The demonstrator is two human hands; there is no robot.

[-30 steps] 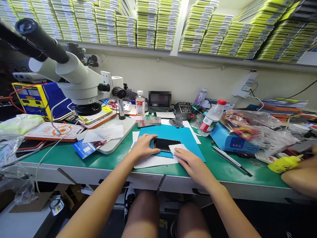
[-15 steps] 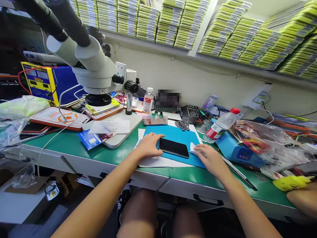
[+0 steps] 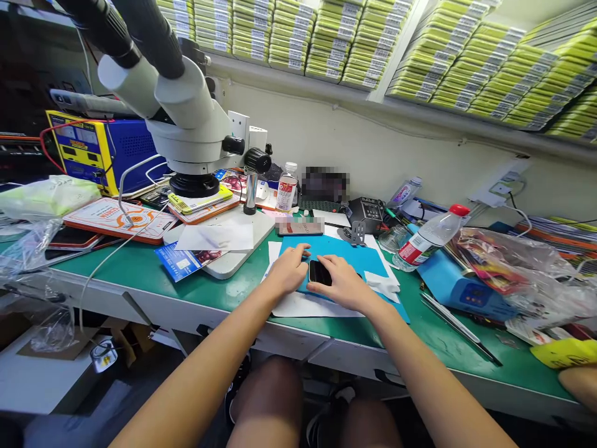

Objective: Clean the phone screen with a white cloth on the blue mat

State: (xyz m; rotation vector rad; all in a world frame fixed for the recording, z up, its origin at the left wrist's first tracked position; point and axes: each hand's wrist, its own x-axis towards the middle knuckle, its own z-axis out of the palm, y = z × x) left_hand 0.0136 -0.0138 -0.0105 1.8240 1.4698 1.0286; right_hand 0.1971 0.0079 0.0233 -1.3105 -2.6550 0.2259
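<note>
A dark-screened smartphone [image 3: 321,274] lies face up on a blue mat [image 3: 368,254]. My right hand [image 3: 344,283] reaches over its right part, thumb at the near edge and fingers at the far edge, gripping it. That hand hides the phone's right end. My left hand [image 3: 290,269] rests beside the phone's left end, its fingers bent and slightly apart; whether they touch the phone is unclear. A folded white tissue [image 3: 382,283] lies on the mat to the right of my right hand. White paper [image 3: 298,307] sticks out from under the mat.
A microscope [image 3: 186,130] stands at left on its white base [image 3: 228,264]. To the right are a red-capped bottle [image 3: 431,239], tweezers [image 3: 459,326] and a blue device [image 3: 466,289]. Another person's arm [image 3: 578,379] with a yellow object [image 3: 566,353] shows at far right.
My right hand has left the white tissue on the mat and moved left onto the smartphone. My left hand's fingers have drawn in and no longer span the phone's left end.
</note>
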